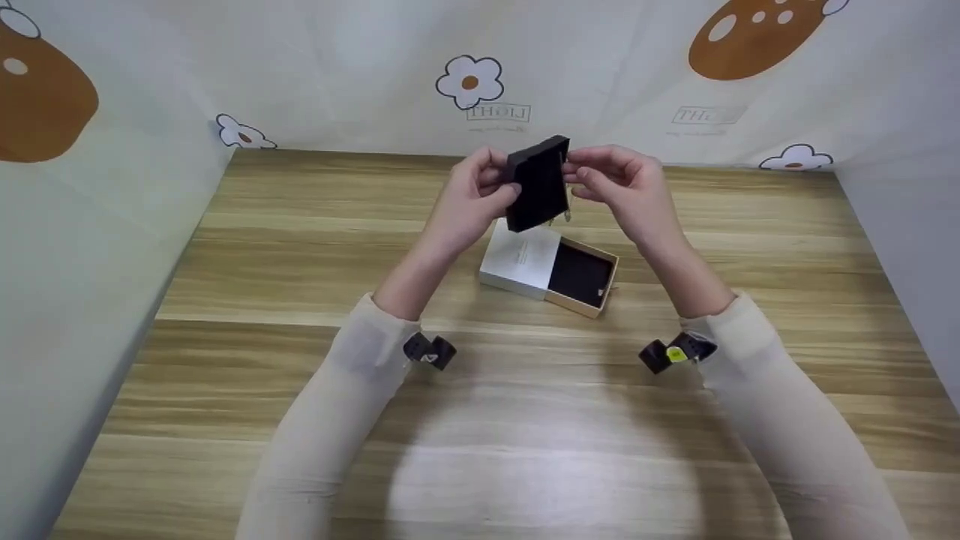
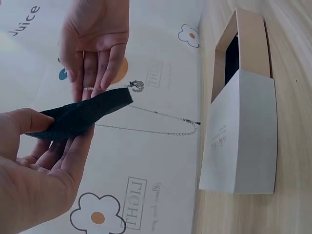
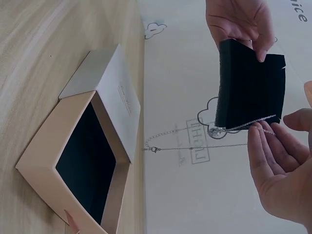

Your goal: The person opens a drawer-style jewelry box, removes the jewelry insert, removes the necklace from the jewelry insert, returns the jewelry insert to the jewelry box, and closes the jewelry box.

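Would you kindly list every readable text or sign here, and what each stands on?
"Juice", on the backdrop.
"LIGHT", mirrored, on the backdrop.
"HT", mirrored, rest faded, on the backdrop.
Script under "LIGHT": too blurred to read.
Print on the white box cover: too small to read.
Marks on the left and right wrist cameras: too small.

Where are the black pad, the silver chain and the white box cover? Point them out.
Black pad (image 1: 538, 187): head view, on its broad face.
Silver chain (image 3: 154, 149): right wrist view, on its clasp.
White box cover (image 2: 220, 139): left wrist view, on its printed face.
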Available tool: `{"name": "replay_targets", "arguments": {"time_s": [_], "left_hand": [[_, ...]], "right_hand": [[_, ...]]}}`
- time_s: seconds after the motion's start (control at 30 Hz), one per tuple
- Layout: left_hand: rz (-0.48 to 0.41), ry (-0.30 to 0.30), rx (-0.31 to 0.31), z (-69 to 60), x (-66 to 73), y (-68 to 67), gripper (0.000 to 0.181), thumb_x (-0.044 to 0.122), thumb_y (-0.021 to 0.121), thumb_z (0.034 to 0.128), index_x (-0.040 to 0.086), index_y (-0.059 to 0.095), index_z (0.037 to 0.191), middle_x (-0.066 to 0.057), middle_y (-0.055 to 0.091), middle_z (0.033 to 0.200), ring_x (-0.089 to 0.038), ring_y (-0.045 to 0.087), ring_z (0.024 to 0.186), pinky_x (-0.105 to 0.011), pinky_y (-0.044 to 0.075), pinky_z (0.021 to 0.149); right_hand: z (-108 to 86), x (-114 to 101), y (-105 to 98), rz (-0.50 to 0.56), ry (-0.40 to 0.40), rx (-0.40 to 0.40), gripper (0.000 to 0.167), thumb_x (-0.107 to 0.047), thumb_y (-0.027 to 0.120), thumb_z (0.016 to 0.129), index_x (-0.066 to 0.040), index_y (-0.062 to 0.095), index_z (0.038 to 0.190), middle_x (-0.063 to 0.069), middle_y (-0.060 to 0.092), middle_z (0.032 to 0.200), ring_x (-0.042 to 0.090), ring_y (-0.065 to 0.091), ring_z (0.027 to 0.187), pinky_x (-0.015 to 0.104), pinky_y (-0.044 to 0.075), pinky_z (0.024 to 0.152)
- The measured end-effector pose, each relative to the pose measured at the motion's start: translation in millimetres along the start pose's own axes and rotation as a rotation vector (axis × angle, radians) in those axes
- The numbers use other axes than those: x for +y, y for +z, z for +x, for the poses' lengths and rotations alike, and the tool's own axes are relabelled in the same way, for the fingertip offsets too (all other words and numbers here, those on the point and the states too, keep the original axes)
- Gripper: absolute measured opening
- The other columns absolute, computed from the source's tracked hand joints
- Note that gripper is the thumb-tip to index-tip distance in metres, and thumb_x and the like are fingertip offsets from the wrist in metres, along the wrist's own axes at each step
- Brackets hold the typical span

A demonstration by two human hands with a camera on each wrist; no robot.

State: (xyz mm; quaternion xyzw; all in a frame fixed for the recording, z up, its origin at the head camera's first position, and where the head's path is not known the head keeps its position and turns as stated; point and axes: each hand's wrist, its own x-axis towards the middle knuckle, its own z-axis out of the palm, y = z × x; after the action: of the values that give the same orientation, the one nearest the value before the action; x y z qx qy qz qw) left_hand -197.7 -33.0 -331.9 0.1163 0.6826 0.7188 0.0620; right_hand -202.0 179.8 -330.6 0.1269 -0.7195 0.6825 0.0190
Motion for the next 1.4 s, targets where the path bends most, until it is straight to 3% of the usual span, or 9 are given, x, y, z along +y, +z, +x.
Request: {"name": "replay_targets", "arguments": {"time_s": [0.3, 0.5, 0.97, 1.4], "left_hand": [[0.022, 0.009, -0.019, -4.8, 3.3, 6.7, 0.014, -0.008, 0.054, 0.093, -0.001, 0.052, 0.105, -0.027, 0.066, 0.121, -0.027, 0.067, 0.11, -0.042, 0.059, 0.09], [0.042, 0.028, -0.027, -7.5, 3.8, 9.5, 0.015, -0.008, 0.055, 0.0924, -0.003, 0.054, 0.107, -0.026, 0.067, 0.119, -0.024, 0.068, 0.107, -0.039, 0.059, 0.091], [0.072, 0.007, -0.045, -7.9, 3.0, 9.9, 0.016, -0.007, 0.054, 0.0928, -0.002, 0.054, 0.108, -0.024, 0.068, 0.117, -0.023, 0.068, 0.108, -0.038, 0.06, 0.09], [0.069, 0.006, -0.058, -7.9, 1.8, 9.9, 0.012, -0.008, 0.054, 0.0927, 0.0, 0.053, 0.102, -0.025, 0.068, 0.117, -0.022, 0.068, 0.107, -0.038, 0.06, 0.09]], "right_hand": [[1.4, 1.0, 4.0, -0.078, -0.045, 0.048, 0.025, 0.0, 0.066, 0.092, 0.012, 0.067, 0.114, -0.012, 0.075, 0.089, 0.003, 0.072, 0.089, 0.018, 0.057, 0.085], [1.6, 1.5, 7.2, -0.158, -0.058, 0.093, 0.025, -0.004, 0.072, 0.089, 0.009, 0.07, 0.11, -0.018, 0.073, 0.085, 0.0, 0.07, 0.085, 0.017, 0.056, 0.082], [1.3, 4.0, 11.2, -0.165, -0.053, 0.118, 0.02, -0.005, 0.072, 0.09, 0.009, 0.071, 0.104, -0.018, 0.072, 0.081, 0.004, 0.071, 0.08, 0.018, 0.058, 0.078], [2.7, 8.4, 8.9, -0.093, -0.044, 0.11, 0.01, -0.002, 0.073, 0.088, 0.006, 0.072, 0.094, -0.001, 0.074, 0.085, 0.006, 0.07, 0.075, 0.023, 0.06, 0.077]]}}
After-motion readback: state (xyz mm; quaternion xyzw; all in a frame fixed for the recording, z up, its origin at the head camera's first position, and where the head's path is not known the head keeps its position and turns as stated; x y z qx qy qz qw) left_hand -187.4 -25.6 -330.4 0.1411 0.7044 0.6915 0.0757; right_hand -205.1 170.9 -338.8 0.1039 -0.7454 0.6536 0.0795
